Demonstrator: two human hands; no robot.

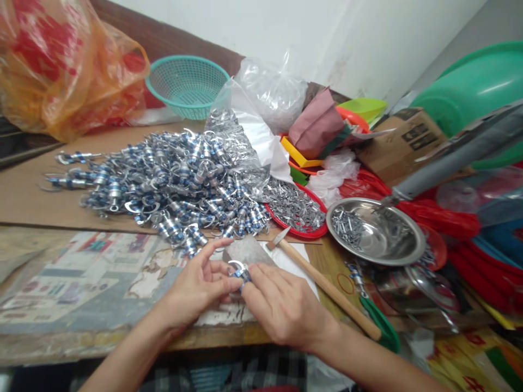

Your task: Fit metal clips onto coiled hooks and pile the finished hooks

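Between my hands is a small blue-and-silver metal hook fitting point(240, 271), its curved silver hook pointing up and left. My left hand point(198, 286) pinches it with thumb and fingers, the index finger raised. My right hand point(281, 305) grips its right side with closed fingers, which hide part of it. Just behind them lies a grey metal block point(249, 249). A hammer point(327, 283) with a wooden handle rests to the right of my right hand. A big heap of similar blue-and-silver fittings point(171, 179) spreads across the table beyond my left hand.
A red plate point(318, 234) holds small metal pieces, beside a steel bowl point(379, 256) containing pins. Farther back are a turquoise basket point(188, 81), plastic bags point(269, 92) and a cardboard box point(400, 144). A grey bar-like object point(453, 158) slants over the bowl.
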